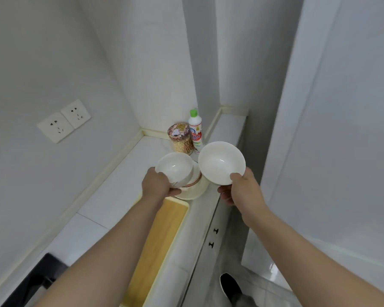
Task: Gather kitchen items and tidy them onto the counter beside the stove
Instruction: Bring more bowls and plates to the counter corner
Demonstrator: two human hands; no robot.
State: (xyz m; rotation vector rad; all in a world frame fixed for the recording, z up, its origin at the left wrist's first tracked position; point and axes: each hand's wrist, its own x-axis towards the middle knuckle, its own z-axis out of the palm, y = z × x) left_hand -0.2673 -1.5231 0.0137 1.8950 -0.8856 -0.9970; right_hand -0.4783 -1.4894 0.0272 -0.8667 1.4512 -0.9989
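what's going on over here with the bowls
A person stands at the white tiled counter with a bowl in each hand. The left hand grips a small white ceramic bowl over a red-rimmed bowl stacked on a white plate. The right hand holds a larger white ceramic bowl by its rim, in the air beside it. A pale wooden cutting board lies nearer, and a cartoon-printed canister and a white green-capped bottle stand in the corner.
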